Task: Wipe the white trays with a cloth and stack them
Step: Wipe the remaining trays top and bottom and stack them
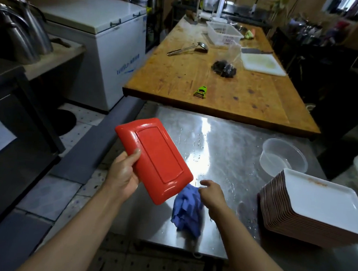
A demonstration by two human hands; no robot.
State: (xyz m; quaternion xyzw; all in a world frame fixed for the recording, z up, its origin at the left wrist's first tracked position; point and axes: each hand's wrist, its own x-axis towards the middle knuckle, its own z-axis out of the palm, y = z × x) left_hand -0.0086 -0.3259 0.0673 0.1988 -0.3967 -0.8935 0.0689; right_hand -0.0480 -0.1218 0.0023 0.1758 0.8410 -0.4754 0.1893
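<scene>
Steel table [226, 143], wet, as landmark. At its near edge: right hand [211, 193] gripping bunched blue cloth [187, 212]. Over its left edge: left hand [123, 173], thumb clamped on a tray [153, 159] held tilted, red underside showing. Right side: stack of white trays [315, 206]; behind it, clear tub [283, 156]. Beyond: wooden table [178, 71], green peeler [201, 91].

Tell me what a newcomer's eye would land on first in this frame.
The red underside of a tray, gripped by the left hand over the steel table's near-left corner. Next, the blue cloth held by the right hand, and the tall stack of trays at the right edge.
</scene>
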